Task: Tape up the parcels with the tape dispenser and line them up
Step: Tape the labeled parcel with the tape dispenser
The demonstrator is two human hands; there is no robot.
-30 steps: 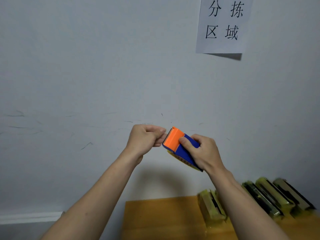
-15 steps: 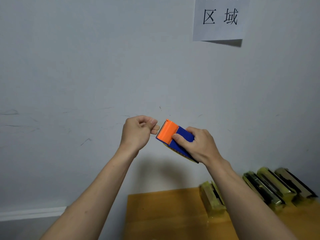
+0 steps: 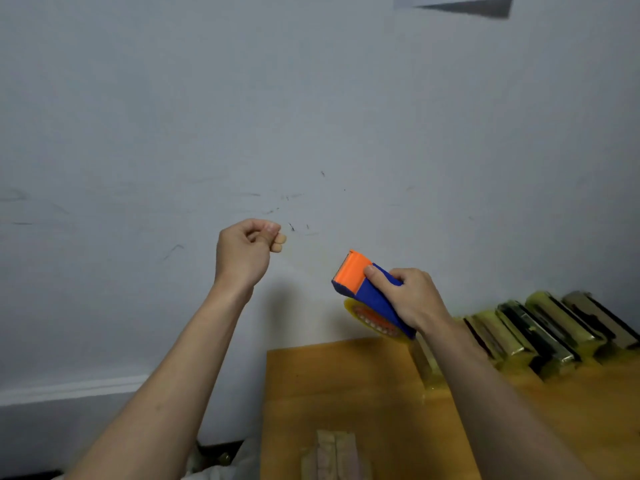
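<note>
Left hand: my left hand (image 3: 244, 252) is raised before the grey wall (image 3: 173, 116), fingers curled with thumb against them; I cannot tell whether it pinches tape.
Right hand: my right hand (image 3: 407, 297) grips the blue and orange plastic tape dispenser (image 3: 367, 289), well apart from the left.
Parcels: yellowish taped parcels (image 3: 540, 327) stand in a row at the wall.
Worktop: yellow-brown wooden worktop (image 3: 346, 386) beneath.

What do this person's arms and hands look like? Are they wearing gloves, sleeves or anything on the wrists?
Both arms are bare as far as the picture shows: no sleeves in view. The left hand and the right hand wear no gloves, and no watch, bracelet or ring shows on the visible sides of the wrists and fingers. The fingernails that show look short and unpainted.
</note>
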